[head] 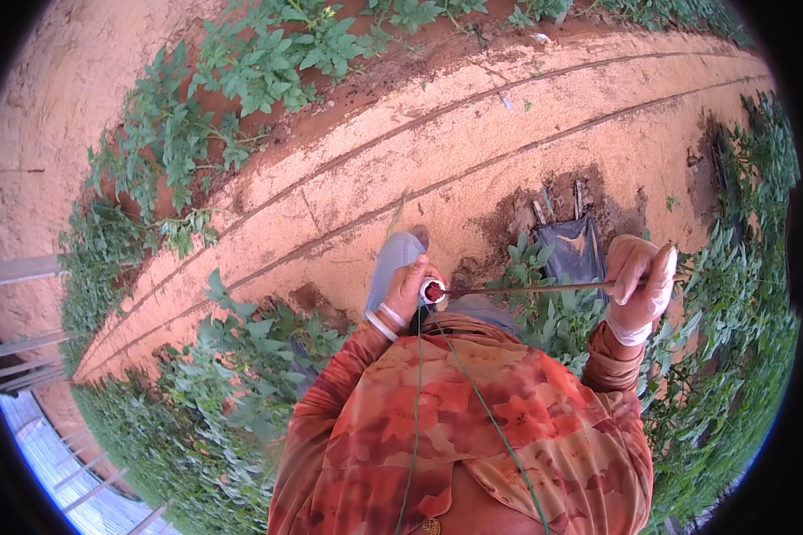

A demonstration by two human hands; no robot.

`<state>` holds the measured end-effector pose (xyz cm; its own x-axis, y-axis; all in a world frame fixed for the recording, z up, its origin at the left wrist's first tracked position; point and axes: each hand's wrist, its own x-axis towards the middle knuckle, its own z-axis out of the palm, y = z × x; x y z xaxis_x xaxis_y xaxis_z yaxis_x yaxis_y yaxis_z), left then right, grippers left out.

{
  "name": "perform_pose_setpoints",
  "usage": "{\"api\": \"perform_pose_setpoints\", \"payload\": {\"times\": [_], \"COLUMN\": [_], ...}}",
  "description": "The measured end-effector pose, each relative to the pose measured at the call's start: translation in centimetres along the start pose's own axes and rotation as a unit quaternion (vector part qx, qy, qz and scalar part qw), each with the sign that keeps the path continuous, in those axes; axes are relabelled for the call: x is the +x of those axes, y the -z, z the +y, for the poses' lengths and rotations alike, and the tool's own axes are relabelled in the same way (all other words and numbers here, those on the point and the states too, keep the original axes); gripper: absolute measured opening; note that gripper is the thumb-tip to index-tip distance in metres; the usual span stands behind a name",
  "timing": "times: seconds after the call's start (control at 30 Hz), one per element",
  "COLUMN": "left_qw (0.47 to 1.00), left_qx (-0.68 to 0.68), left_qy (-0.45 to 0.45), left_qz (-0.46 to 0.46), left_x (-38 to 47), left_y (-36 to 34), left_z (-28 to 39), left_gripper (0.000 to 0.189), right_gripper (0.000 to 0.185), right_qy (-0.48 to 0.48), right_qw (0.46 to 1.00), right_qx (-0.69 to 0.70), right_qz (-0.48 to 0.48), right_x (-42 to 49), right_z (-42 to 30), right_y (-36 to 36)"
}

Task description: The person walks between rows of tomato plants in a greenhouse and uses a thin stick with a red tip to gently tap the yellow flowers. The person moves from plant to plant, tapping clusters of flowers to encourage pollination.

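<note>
My left hand [409, 286] grips a small white container [439, 283] in front of my waist. Dark red matter [433, 292] shows inside its mouth. Two white bands circle that wrist. My right hand [640, 277], in a thin whitish glove, is raised to the right and pinches a long thin brown stick [535, 289]. The stick runs level across to the container, its far tip at or in the mouth; exactly how deep is hidden. Green strings [419, 388] run from my neck down toward the container.
Leafy plants [268, 60] grow in a row beyond the husk-covered path [348, 180], with more plants [254, 361] beside me at left and right. Two dark lines [462, 167] run along the path. A black plastic sheet [569, 247] lies near my right hand.
</note>
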<state>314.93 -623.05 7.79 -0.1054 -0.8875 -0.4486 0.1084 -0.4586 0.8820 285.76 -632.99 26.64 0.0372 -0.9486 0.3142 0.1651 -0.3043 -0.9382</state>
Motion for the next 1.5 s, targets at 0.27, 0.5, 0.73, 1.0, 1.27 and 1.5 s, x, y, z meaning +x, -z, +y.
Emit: {"api": "perform_pose_setpoints", "payload": {"times": [0.27,0.5,0.73,1.0,1.27,1.5], "left_qw": [0.947,0.968,0.970,0.957,0.947,0.950], "left_qx": [0.230,0.181,0.142,0.147,0.148,0.145], "left_qy": [-0.219,-0.144,-0.072,-0.089,-0.099,-0.105], "left_qz": [-0.055,-0.101,-0.181,-0.233,-0.269,-0.255], "left_x": [12.1,19.8,24.9,35.2,44.5,54.1], "left_y": [0.5,0.7,-2.0,-12.1,-25.1,-33.5], "left_z": [6.3,14.5,22.1,27.3,34.5,39.4], "left_gripper": [0.052,0.056,0.063,0.058,0.060,0.060], "right_gripper": [0.028,0.039,0.045,0.069,0.076,0.073], "right_qy": [0.109,-0.017,-0.081,-0.199,-0.191,-0.167], "right_qw": [0.944,0.950,0.973,0.937,0.901,0.903], "right_qx": [-0.211,-0.251,-0.215,-0.102,-0.120,-0.098], "right_qz": [-0.227,-0.186,0.006,0.268,0.370,0.385], "right_x": [7.8,16.4,20.5,24.0,32.3,40.9], "right_z": [3.8,-0.2,-6.6,-5.8,-6.9,-7.0], "right_y": [-3.9,-4.2,-0.5,8.4,21.9,31.5]}}
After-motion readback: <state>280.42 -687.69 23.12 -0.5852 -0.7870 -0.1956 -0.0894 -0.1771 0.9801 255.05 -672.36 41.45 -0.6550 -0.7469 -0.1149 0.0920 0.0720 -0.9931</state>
